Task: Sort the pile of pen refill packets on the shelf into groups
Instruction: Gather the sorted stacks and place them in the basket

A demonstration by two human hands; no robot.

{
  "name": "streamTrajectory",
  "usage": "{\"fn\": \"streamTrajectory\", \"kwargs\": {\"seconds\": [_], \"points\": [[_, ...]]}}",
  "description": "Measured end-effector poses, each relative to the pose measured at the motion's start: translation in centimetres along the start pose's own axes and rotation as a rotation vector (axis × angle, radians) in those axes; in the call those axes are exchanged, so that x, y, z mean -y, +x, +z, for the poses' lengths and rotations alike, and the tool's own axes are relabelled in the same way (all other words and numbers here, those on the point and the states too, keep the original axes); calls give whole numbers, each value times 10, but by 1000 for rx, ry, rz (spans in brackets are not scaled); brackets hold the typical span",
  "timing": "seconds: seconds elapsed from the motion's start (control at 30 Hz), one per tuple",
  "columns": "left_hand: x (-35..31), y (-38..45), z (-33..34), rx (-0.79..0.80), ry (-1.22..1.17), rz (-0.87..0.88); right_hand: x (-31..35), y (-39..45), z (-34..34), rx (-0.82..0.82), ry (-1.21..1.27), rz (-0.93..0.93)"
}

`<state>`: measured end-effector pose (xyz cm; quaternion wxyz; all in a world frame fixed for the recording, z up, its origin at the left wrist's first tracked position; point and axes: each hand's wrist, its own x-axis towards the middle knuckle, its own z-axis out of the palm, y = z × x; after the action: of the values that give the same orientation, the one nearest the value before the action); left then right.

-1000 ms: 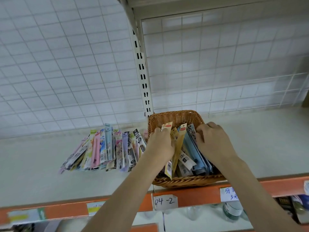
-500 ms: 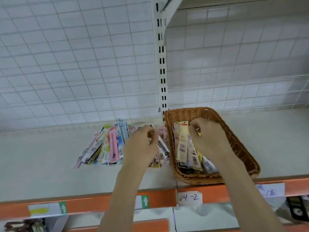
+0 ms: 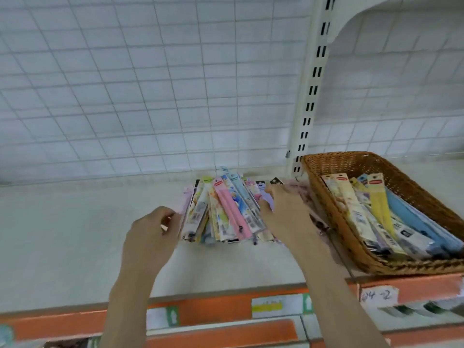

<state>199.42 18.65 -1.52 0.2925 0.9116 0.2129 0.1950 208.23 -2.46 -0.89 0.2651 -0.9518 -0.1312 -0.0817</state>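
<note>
A fanned pile of colourful pen refill packets (image 3: 226, 212) lies on the white shelf (image 3: 75, 234) against the back wall. My left hand (image 3: 150, 234) is at the pile's left edge, its curled fingers pinching the lower end of a pale pink packet (image 3: 185, 204). My right hand (image 3: 286, 217) rests on the right side of the pile with its fingers stretched over the packets, hiding those beneath. To the right stands a brown wicker basket (image 3: 324, 169) holding several sorted packets (image 3: 376, 217), yellow, cream and blue.
A white slotted upright (image 3: 311, 96) rises behind the basket's left corner. White wire grid panels (image 3: 150, 84) back the shelf. The orange shelf edge (image 3: 213, 310) carries price labels and a tag reading 04-2 (image 3: 378, 296). A lower shelf shows below.
Both hands have left the basket and moved left to the pile on the shelf. The view has shifted left, so the basket now sits at the right.
</note>
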Motion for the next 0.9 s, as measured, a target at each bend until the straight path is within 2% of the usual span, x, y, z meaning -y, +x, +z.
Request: {"fn": "streamTrajectory", "kwargs": {"seconds": [0.2,0.37,0.5,0.63,0.9], "points": [[29,25,-7,63,-15,9,-14,19,10,68,-267,255],[30,36,-1,166,-59,17,-20,17,14,237,-152,457],[24,36,7,268,-168,3,-20,13,18,200,-252,436],[19,38,10,271,-153,9,-19,16,15,177,-374,343],[26,38,9,227,-158,-50,-23,34,11,224,-133,410]]}}
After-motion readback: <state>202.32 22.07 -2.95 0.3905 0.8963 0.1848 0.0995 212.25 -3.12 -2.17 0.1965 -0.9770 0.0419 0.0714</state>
